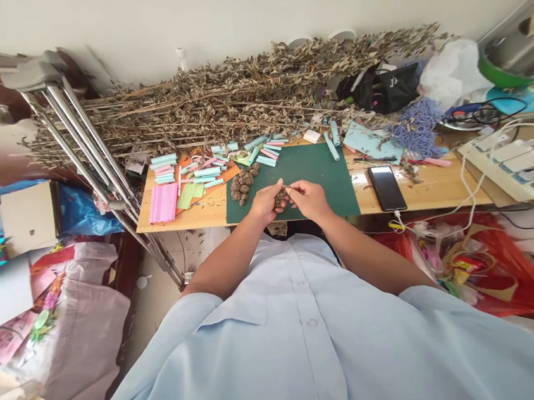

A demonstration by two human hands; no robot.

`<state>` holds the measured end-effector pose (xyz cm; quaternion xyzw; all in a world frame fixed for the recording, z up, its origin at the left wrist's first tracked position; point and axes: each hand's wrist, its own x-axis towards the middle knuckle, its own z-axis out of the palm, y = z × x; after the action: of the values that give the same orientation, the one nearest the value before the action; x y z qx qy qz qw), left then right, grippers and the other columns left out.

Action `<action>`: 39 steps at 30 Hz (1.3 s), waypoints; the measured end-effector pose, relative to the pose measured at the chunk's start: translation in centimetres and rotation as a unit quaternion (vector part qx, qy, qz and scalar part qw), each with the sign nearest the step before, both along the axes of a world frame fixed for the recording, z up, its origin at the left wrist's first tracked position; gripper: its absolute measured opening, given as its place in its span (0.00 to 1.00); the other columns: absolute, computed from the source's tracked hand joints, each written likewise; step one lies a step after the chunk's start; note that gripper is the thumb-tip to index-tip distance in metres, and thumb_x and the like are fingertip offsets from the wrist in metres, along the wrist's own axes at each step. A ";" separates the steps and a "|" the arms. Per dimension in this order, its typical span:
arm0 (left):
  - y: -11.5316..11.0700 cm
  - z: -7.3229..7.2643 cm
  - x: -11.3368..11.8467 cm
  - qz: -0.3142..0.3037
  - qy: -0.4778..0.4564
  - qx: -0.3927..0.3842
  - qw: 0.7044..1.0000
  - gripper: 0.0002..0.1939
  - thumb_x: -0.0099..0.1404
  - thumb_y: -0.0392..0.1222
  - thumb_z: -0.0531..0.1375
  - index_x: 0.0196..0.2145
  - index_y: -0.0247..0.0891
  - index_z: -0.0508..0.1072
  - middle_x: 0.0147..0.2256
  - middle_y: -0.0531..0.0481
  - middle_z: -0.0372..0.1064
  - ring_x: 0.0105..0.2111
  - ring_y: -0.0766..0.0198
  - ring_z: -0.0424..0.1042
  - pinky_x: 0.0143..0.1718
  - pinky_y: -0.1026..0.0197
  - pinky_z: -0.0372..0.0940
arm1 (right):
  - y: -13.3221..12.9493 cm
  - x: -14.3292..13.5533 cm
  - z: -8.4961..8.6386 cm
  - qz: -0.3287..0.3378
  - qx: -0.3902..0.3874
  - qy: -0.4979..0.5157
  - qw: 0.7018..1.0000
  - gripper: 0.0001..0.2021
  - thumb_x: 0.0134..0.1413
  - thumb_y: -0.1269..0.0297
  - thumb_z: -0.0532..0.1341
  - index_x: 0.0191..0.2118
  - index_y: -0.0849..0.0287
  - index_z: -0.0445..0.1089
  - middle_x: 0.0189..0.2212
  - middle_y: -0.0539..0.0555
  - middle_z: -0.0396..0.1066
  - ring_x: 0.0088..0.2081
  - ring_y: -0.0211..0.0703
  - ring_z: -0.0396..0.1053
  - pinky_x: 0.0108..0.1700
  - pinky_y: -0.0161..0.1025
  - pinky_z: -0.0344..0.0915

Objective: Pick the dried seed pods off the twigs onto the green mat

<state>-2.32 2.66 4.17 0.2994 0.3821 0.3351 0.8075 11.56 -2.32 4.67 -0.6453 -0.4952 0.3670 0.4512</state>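
Over the front of a green mat [321, 169], both hands meet in front of my body. My left hand [265, 204] is curled around a small brown clump of dried plant [281, 198]. The fingertips of my right hand [309, 198] pinch together at the clump's right side. What exactly sits between those fingertips is too small to tell. Just beyond my left hand, a pile of similar brown dried balls [244, 185] rests on the mat's left part.
Long dried stalks [219, 103] lie along the wall. Blue and pink paper rolls [207, 171] and a pink paper pad [163, 203] lie left. To the right are a phone [386, 187] on a cable and a power strip [506, 165]. A metal tripod [83, 136] stands left.
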 end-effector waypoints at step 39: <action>-0.6 -1.5 -0.4 0.011 0.042 0.055 0.998 0.17 0.57 0.48 0.71 0.37 0.31 0.76 0.27 0.48 0.74 0.21 0.70 0.70 0.18 0.68 0.54 | -0.1 0.5 -0.2 0.081 0.096 -0.263 0.957 0.11 0.62 0.67 0.58 0.40 0.53 0.80 0.38 0.55 0.79 0.42 0.47 0.74 0.47 0.41 0.67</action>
<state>-2.75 2.08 2.65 0.3532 0.4002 0.3516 0.7691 12.06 -2.46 4.50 -0.6307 -0.6797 0.1702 0.3334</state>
